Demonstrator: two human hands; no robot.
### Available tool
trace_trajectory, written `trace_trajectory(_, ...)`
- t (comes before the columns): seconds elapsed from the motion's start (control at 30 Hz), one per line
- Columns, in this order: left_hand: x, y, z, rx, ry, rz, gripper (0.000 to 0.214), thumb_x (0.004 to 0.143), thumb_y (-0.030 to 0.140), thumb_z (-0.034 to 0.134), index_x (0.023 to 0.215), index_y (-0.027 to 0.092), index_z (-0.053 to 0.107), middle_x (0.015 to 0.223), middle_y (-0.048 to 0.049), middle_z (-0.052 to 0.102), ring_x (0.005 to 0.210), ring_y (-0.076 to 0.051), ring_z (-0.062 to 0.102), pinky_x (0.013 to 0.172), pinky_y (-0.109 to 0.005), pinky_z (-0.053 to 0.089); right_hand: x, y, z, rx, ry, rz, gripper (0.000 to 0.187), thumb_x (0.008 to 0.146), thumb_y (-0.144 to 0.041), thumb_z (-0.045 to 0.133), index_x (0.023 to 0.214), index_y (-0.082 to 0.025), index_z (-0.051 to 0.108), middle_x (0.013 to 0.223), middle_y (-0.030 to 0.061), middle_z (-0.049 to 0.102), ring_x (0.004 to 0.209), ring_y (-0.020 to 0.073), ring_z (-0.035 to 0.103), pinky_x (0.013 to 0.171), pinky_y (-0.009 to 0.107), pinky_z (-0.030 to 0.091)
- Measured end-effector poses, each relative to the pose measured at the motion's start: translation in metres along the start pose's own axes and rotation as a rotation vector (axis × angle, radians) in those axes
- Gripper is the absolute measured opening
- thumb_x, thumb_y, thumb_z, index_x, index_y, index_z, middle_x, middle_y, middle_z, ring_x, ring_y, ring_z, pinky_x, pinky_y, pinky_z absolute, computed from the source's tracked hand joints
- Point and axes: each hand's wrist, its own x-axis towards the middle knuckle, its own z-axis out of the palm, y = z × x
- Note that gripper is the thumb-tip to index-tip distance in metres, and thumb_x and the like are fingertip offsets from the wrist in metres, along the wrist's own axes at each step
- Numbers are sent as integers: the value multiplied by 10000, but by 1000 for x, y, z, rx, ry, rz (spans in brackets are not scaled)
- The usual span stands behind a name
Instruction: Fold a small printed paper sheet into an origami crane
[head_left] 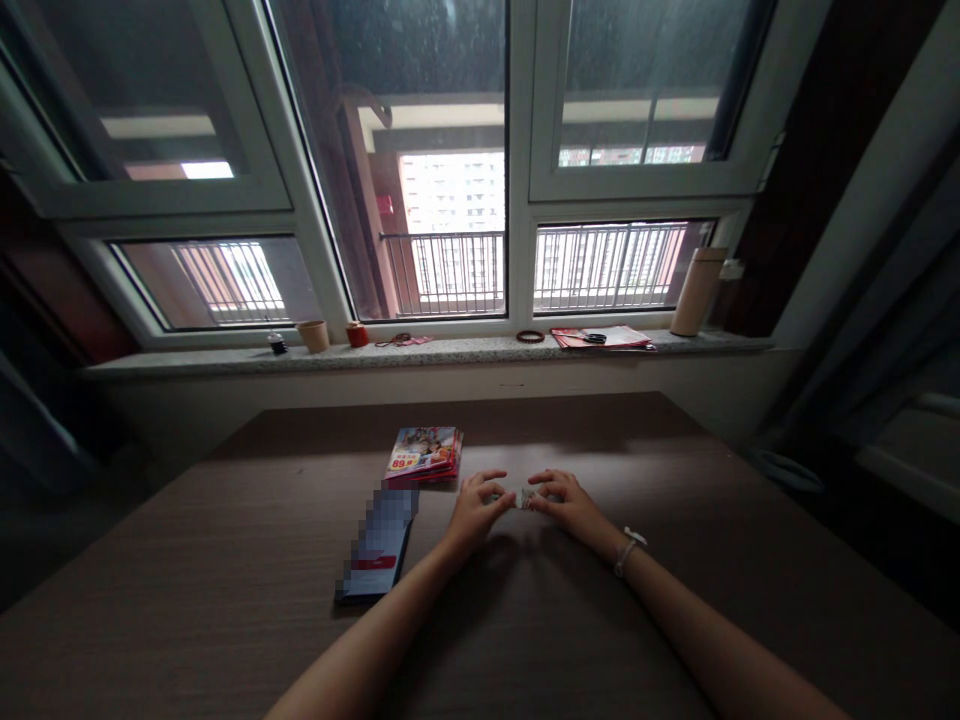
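Note:
Over the middle of the table, my left hand (474,514) and my right hand (571,506) face each other. Between their fingertips is a small, pale, patterned piece that looks like folded paper (523,498). Each hand pinches one end with thumb and fingers, which hide part of it. A beaded bracelet (627,552) circles my right wrist. Left of my left hand lies a dark phone-like device (379,545), its upper part pixelated. Beyond it is a small stack of colourful printed leaflets (424,452) marked "89.9".
The brown table (187,560) reaches toward a stone windowsill (457,352). Along the sill stand a tan cup (313,336), a red jar (357,334), a bracelet (530,337), scissors (592,338) on red-edged papers (626,341) and a beige bottle (697,292).

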Motion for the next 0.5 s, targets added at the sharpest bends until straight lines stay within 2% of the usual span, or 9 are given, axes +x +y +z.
trace_trajectory(0.2,1,-4,2,-13,0,-18,236,753,446,662,672,241,747,1175,-59,670,1141,-275,544,1034,-462,354,2,-3,-1,10,15,-1,395,704,-623,648,756,-248,759,1101,77,660,1157,287,490,1053,475,318)
trace_trajectory(0.37,1,-4,3,-2,17,-24,210,732,452,681,677,261,749,1172,-46,675,1154,-284,534,1052,-481,341,3,-2,1,12,1,9,342,697,-598,668,694,-269,758,1087,61,672,1188,295,469,1070,489,293)
trace_trajectory(0.5,1,-1,2,12,-18,-36,181,718,433,697,674,266,751,1200,-38,663,1169,-292,519,1061,-493,334,4,-2,0,35,-15,10,336,686,-587,684,679,-259,759,1081,66,675,1185,297,475,1075,494,280)
